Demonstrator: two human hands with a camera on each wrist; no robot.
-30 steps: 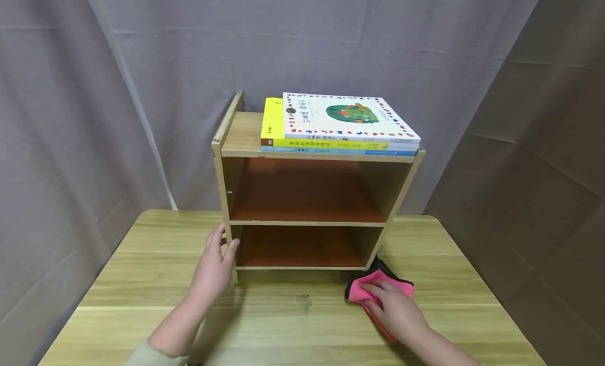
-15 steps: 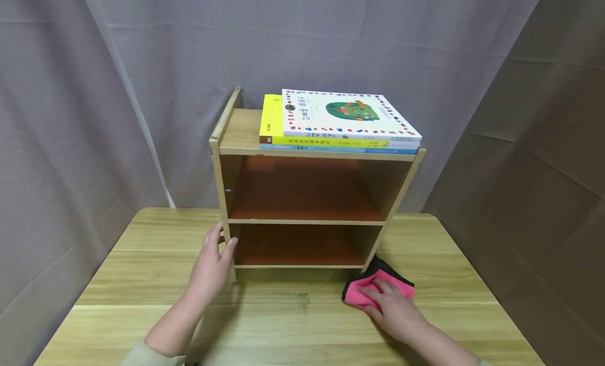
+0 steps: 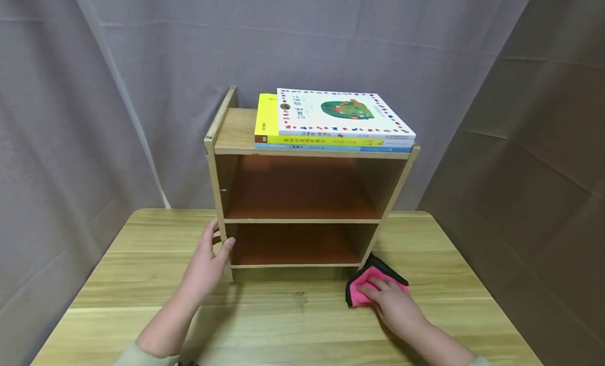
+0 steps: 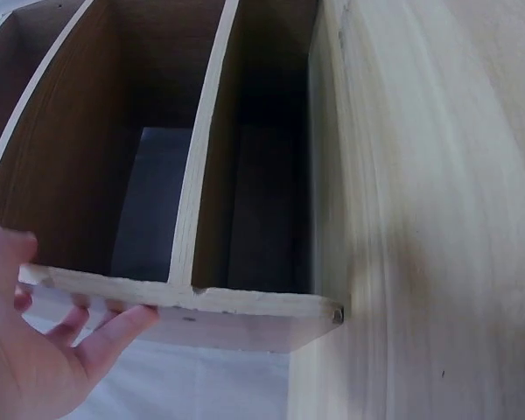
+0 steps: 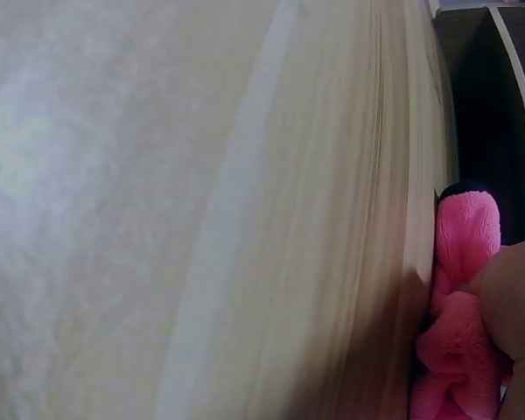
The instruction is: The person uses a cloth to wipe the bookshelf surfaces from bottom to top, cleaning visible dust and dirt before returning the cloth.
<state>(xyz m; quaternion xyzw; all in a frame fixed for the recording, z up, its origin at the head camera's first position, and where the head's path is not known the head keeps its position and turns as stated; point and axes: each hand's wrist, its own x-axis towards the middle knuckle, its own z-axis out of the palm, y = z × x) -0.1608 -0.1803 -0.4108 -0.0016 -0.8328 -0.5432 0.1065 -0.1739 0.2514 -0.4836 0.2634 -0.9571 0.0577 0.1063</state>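
A small wooden bookshelf (image 3: 302,220) with reddish-brown inner shelves stands on the table. My left hand (image 3: 206,266) grips its left side panel low down, thumb at the front edge and fingers round the outer face. From the left wrist camera, that hand (image 4: 35,350) shows against the panel's edge (image 4: 245,302). At the shelf's lower right corner lies a pink cloth with black trim (image 3: 364,290). My right hand (image 3: 399,308) holds it against the tabletop, fingers bent into the fabric. In the right wrist view the cloth (image 5: 468,227) is bunched beside the hand (image 5: 516,306).
Several books lie stacked on the bookshelf's top, a white picture book (image 3: 347,114) uppermost over a yellow one (image 3: 266,116). Grey curtains (image 3: 307,40) hang close behind and to the sides of the wooden table (image 3: 283,329).
The cloth's lower part, which trailed below the right hand, no longer shows there. The head view has shifted slightly, moving the shelf left in frame. My left hand keeps its hold.
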